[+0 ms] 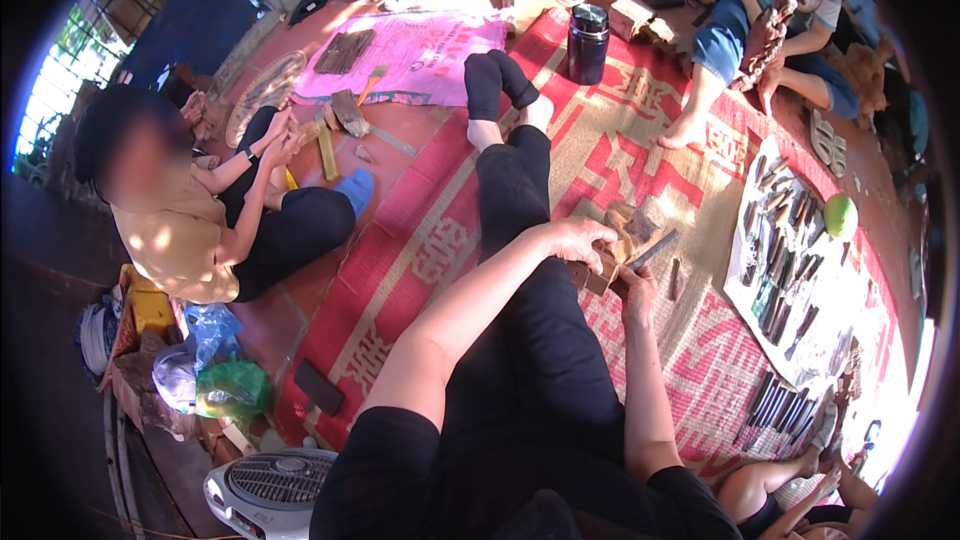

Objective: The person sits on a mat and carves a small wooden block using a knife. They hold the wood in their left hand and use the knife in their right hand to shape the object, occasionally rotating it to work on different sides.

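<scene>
My left hand [583,240] is closed over the top of a small brown wooden block [597,278] beside my right thigh. Close against that block, my right hand [637,295] has its fingers bent around a flat grey bar-like tool [656,249], which slants up to the right. Whether the tool is a file or a chisel I cannot tell. Just beyond both hands lies a pale brown, irregular piece of wood [630,226], partly covered by my left fingers. A short thin dark stick or tool [675,278] rests on the mat right of my right hand.
Many carving tools [790,240] lie on a white sheet [745,270] at right, near a green round fruit [840,216]. A dark flask [588,43] stands ahead on the red mat [440,250]. Co-workers sit at left, far right and lower right. A fan [265,490] stands lower left.
</scene>
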Motion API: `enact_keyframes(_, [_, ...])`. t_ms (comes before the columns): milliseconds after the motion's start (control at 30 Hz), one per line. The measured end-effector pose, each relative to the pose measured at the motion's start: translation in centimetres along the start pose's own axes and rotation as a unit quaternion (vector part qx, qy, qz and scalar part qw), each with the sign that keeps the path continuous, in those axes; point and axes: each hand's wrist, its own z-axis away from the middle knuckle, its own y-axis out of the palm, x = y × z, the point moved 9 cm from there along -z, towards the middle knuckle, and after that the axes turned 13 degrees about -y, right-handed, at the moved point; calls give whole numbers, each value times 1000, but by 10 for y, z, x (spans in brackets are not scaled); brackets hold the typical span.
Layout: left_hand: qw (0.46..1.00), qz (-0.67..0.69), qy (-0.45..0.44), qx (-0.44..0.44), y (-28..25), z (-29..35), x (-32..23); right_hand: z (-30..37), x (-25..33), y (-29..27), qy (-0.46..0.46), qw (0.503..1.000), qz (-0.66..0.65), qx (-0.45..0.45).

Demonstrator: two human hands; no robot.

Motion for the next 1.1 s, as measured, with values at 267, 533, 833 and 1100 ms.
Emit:
enact_keyframes(267, [999,-27,6,-35,-4,1,0,7,4,-2,-9,999,-46,22])
enact_keyframes(533, [998,-10,13,-54,-6,0,0,18,32,16,-32,999,-38,11])
enact_keyframes(833, [997,-3,-4,-71,-12,3,-4,26,49,31,-84,995,25,44])
enact_keyframes(1100, [995,8,20,-94,-16,-2,-1,27,69,54,-145,982,98,68])
